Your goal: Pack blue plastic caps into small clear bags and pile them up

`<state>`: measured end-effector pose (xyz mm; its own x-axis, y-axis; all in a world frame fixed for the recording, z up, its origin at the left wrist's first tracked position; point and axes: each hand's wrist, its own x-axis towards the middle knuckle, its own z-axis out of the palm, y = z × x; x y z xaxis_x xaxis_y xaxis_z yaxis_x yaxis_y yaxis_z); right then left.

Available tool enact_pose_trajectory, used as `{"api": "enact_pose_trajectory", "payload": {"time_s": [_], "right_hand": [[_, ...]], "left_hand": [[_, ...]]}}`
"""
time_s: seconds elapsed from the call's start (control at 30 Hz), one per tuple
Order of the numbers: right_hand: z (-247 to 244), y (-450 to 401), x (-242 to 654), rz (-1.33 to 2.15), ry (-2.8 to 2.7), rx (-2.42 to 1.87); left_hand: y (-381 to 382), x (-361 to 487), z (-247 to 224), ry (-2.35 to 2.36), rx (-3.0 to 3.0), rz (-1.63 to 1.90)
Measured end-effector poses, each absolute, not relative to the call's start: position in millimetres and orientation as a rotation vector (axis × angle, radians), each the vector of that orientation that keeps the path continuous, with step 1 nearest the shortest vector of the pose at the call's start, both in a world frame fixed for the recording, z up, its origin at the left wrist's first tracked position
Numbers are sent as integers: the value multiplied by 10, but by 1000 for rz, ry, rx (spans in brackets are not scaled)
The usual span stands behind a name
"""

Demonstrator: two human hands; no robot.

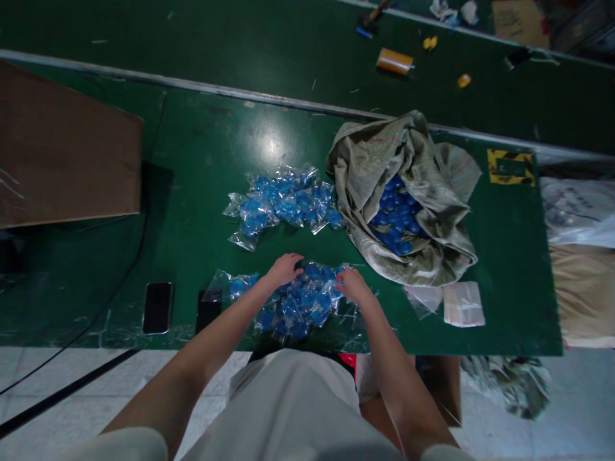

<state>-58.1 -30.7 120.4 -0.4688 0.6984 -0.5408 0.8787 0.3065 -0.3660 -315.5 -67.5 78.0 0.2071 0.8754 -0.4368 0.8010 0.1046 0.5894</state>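
A near pile of clear plastic bags with round blue pieces [300,307] lies in front of my body at the table's front edge. My left hand [287,269] is at the pile's upper left side, fingers stretched forward and thumb apart, with nothing seen in it. On the pile's right side, the bent fingers of my right hand [352,283] pinch the edge of a bagged blue piece [339,280]. Beyond both hands lies a second heap of bagged blue pieces [288,202]. To its right, an open woven sack [355,166] shows loose blue pieces [396,214] inside.
Flat plastic bags [464,304] lie below the sack on the green table [202,166]. A phone [157,308] and a dark flat object [207,314] are at left, near a cardboard box [72,153]. An orange tape roll [394,62] is beyond the metal rail [192,83].
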Motion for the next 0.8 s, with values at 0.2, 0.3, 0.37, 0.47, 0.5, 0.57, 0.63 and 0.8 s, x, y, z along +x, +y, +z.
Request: {"api": "enact_pose_trajectory", "payload": {"time_s": [0.2, 0.3, 0.37, 0.47, 0.5, 0.57, 0.63, 0.8], "right_hand": [[1579, 176, -930, -1024, 2723, 1814], [1506, 175, -868, -1013, 2629, 2027], [1353, 73, -746, -924, 2476, 2048], [1107, -120, -573, -826, 2198, 1918], [1045, -178, -535, -825, 2124, 1867], [961, -273, -491, -850, 2034, 1811], [927, -335, -476, -867, 2011, 1838], [1024, -272, -543, -884, 2017, 1960]], "left_hand": [[-768, -2836, 768, 1579, 1844, -29], [-762, -2753, 766, 1560, 1872, -44], [-772, -2716, 756, 1544, 1891, -38], [-758, -2732, 779, 1563, 1881, 10], [-735, -2769, 805, 1584, 1862, 49], [-661, -2894, 885, 1666, 1812, 193], [-574, -3057, 978, 1822, 1750, 386], [-550, -3278, 1053, 2148, 1649, 455]]}}
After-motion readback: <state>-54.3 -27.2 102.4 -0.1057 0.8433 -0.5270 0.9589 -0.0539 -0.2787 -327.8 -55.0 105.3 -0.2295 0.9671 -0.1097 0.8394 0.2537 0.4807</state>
